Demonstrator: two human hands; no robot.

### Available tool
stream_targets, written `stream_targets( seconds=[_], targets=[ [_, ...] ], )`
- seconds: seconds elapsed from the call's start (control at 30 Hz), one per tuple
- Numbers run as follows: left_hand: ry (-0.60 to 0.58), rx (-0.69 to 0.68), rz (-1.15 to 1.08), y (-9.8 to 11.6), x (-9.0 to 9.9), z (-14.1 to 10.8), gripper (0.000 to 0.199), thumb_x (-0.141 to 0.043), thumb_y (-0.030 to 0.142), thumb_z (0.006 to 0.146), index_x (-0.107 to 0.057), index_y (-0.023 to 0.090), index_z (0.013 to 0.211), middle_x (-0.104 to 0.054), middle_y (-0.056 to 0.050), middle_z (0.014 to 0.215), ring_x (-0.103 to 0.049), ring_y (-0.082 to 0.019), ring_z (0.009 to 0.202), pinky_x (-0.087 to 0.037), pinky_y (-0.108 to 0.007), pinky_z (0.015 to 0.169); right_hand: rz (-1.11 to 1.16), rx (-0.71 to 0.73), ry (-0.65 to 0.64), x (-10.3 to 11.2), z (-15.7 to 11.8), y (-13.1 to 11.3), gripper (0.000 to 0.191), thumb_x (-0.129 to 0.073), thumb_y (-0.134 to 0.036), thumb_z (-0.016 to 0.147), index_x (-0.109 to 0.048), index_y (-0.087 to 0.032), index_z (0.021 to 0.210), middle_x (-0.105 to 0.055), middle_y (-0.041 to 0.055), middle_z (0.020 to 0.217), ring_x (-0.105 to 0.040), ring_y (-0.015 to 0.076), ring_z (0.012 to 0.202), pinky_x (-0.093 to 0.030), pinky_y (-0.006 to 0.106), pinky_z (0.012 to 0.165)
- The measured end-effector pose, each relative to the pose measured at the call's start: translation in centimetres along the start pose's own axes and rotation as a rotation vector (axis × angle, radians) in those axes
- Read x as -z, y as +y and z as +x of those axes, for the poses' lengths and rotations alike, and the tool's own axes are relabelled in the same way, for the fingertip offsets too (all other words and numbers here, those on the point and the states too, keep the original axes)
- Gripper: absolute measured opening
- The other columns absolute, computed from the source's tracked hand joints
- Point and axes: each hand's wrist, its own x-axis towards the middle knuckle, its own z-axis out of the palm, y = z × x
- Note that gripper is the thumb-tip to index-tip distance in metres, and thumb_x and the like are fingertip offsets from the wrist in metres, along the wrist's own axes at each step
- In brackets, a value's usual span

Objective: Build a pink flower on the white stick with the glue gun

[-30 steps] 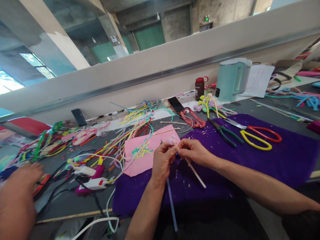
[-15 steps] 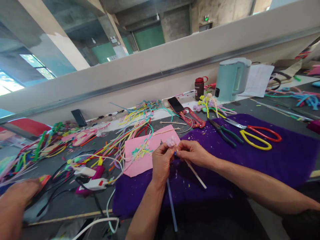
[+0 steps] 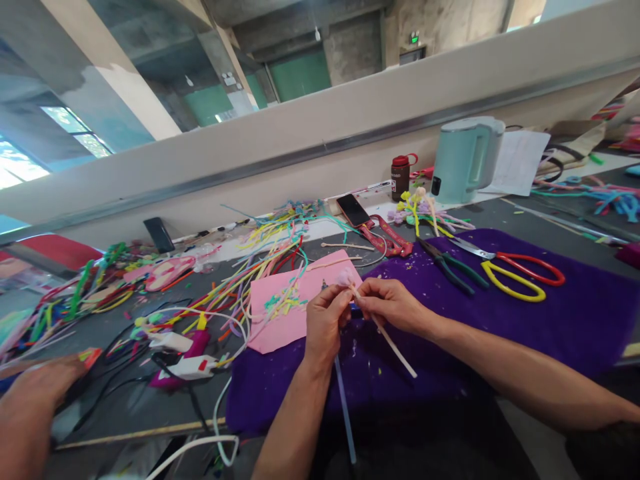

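My left hand (image 3: 325,320) is closed, thumb and forefinger pinching a small pale lilac fluffy piece (image 3: 345,277) that looks like a pipe-cleaner flower. In my right hand (image 3: 393,303) is a cream pipe cleaner (image 3: 396,348), pinched near its upper end; its tip meets the base of the fluffy piece and its tail slants down to the right. A translucent glue stick (image 3: 345,417) extends below my left wrist, its upper end hidden. Something blue (image 3: 356,311) shows partly behind my fingers. Beneath lie a pink sheet (image 3: 275,333) with small clippings and a purple cloth (image 3: 280,393).
Pliers (image 3: 453,270) and red-and-yellow-handled scissors (image 3: 520,273) lie at right. Behind stand a kettle (image 3: 463,160) and a bottle (image 3: 400,179), near a phone (image 3: 353,210). Loose pipe cleaners (image 3: 240,280) and power adapters (image 3: 187,367) spread leftward. Another person's hand (image 3: 45,387) is far left.
My right hand has tilted slightly, and the cream pipe cleaner's upper end now shows against the fluffy piece. The fluffy piece has turned a little. The other person's hand has shifted slightly.
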Motion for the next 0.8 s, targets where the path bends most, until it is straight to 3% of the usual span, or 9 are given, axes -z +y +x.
stream_targets(
  seconds=[0.23,0.47,0.63,0.8],
  targets=[
    [-0.082,0.146,-0.119,0.3,0.38,0.42,0.015,-0.064,0.027,0.067,-0.06,0.013,0.064,-0.044,0.006,0.045,-0.033,-0.002,0.036,-0.019,-0.016,0.035,0.11,-0.016,-0.042,0.12,0.1,0.12,0.019,-0.053,-0.033,0.079,-0.054,-0.014,0.078,-0.051,-0.0044,0.056,-0.041,0.0035,0.038,-0.03,0.016,0.036],
    [-0.124,0.194,-0.111,0.25,0.48,0.31,0.018,-0.065,0.029,0.067,-0.059,0.012,0.064,-0.045,0.005,0.047,-0.034,-0.002,0.035,-0.019,-0.015,0.034,0.217,-0.086,-0.067,0.19,0.13,0.03,0.02,-0.055,-0.033,0.078,-0.054,-0.014,0.077,-0.053,-0.0044,0.054,-0.04,0.0031,0.037,-0.029,0.015,0.036],
    [-0.064,0.144,-0.145,0.16,0.47,0.45,0.017,-0.064,0.025,0.067,-0.062,0.013,0.079,-0.052,0.003,0.055,-0.036,-0.002,0.037,-0.02,-0.015,0.034,0.293,-0.114,-0.072,0.47,0.19,-0.05,0.018,-0.056,-0.031,0.077,-0.054,-0.014,0.074,-0.054,-0.0041,0.053,-0.038,0.0029,0.035,-0.027,0.016,0.035],
    [-0.132,0.201,-0.174,0.16,0.69,0.42,0.023,-0.063,0.027,0.069,-0.065,0.011,0.086,-0.051,0.002,0.056,-0.036,-0.002,0.04,-0.021,-0.014,0.036,0.335,-0.139,-0.147,0.42,0.13,-0.05,0.017,-0.055,-0.03,0.077,-0.052,-0.014,0.072,-0.055,-0.0039,0.051,-0.038,0.0032,0.035,-0.026,0.016,0.035]
  ],
)
